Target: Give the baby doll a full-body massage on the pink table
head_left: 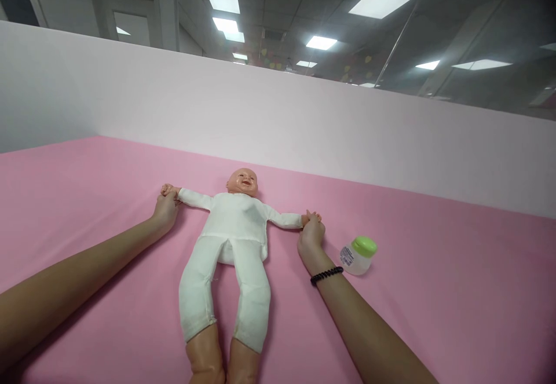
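Note:
A baby doll (238, 216) with a white cloth body lies on its back, head toward the wall and legs toward me. Both its arms are stretched out sideways. My left hand (166, 210) is closed around the doll's hand on the left side of the view. On the other side, my right hand (311, 236) grips the doll's other hand; a black coiled band (326, 275) circles that wrist. The doll's feet are cut off by the lower edge of the picture.
A small clear bottle (355, 260) with a green cap lies tilted just right of my right hand. Pink padding (434, 291) covers the surface. A white wall (269, 117) borders it at the back, with glass above.

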The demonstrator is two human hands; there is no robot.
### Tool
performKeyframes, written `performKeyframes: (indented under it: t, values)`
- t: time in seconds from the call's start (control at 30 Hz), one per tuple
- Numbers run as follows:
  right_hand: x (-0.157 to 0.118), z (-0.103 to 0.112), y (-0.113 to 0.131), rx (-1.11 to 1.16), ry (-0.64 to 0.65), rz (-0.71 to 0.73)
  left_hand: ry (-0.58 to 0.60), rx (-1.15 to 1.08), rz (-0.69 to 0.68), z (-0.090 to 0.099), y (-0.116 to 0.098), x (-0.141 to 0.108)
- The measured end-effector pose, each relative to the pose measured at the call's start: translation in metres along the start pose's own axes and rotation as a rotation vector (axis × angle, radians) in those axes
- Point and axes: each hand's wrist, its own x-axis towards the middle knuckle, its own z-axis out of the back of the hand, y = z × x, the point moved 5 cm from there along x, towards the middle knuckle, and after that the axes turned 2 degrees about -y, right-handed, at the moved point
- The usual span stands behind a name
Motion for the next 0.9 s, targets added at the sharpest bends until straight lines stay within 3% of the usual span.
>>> performKeyframes:
  t: [0.27, 0.53, 0.73, 0.9]
  values:
    - [-0.016, -0.012, 0.006, 0.133, 0.084, -0.073, 0.084, -0.071, -0.167, 0.001, -0.006, -0.003]
    - [-0.013, -0.015, 0.004, 0.237, 0.052, -0.173, 0.082, -0.036, -0.062, -0.003, -0.001, 0.007]
    - [-0.012, -0.014, 0.002, 0.137, 0.055, -0.161, 0.148, 0.016, -0.037, -0.005, 0.001, 0.009]
    - [0.002, -0.013, -0.009, 0.150, 0.043, -0.112, 0.112, 0.026, -0.007, -0.003, 0.004, 0.010]
